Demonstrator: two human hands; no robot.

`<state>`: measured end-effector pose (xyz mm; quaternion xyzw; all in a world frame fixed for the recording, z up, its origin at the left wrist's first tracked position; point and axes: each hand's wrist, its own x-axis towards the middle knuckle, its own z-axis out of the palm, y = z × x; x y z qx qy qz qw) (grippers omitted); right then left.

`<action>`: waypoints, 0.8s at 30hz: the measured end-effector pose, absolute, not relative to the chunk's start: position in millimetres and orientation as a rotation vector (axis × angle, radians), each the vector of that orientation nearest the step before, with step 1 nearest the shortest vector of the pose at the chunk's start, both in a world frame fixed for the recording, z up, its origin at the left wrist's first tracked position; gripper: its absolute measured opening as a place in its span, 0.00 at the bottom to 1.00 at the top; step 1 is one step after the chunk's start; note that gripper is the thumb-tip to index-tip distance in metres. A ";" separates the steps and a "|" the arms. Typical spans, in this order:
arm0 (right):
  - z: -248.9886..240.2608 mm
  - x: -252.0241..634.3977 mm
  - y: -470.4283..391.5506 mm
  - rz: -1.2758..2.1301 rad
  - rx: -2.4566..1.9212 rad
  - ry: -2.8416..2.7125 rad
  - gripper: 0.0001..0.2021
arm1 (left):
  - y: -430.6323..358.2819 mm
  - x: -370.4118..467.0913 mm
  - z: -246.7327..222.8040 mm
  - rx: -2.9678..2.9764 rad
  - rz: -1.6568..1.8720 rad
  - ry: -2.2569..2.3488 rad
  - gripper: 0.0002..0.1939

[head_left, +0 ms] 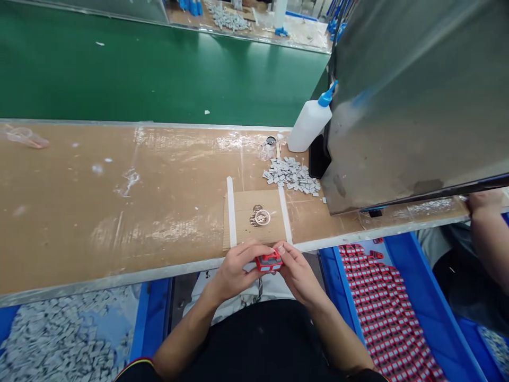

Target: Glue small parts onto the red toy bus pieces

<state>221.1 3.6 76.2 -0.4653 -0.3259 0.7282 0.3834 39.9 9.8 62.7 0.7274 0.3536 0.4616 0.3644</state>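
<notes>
A small red and grey toy vehicle (269,262) with pale blue windows is held between both hands, just over the front edge of the table. My left hand (239,266) closes its fingers and thumb round the left side of the toy. On the opposite side, my right hand (296,268) pinches it between thumb and fingers, which hide that end. Beyond the hands, a small round clear cup (262,217) with shiny metal bits beside it rests on a taped cardboard sheet (254,197).
Small grey pieces (292,174) lie heaped near a white squeeze bottle (308,124) and a black phone (317,156). A large metal panel (397,116) stands at right. Below are a blue bin (423,276) of red toys and grey parts (59,329). Another person's arm (489,228) shows far right.
</notes>
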 end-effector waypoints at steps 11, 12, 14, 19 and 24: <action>58.4 225.7 66.2 1.166 -1.367 -1.333 0.18 | 22.2 33.3 53.4 1.429 0.999 1.056 0.09; 58.0 223.8 69.8 1.159 -1.369 -1.344 0.17 | 22.1 33.3 53.4 1.400 0.998 1.068 0.10; 57.5 220.5 74.8 1.151 -1.374 -1.361 0.16 | 21.4 33.2 53.3 1.372 1.000 1.071 0.10; 58.3 216.3 79.3 1.083 -1.345 -1.449 0.11 | 19.6 32.8 51.9 1.364 0.999 1.088 0.09; 59.2 216.1 81.3 1.109 -1.330 -1.333 0.12 | 18.3 32.6 48.3 1.313 0.989 1.113 0.10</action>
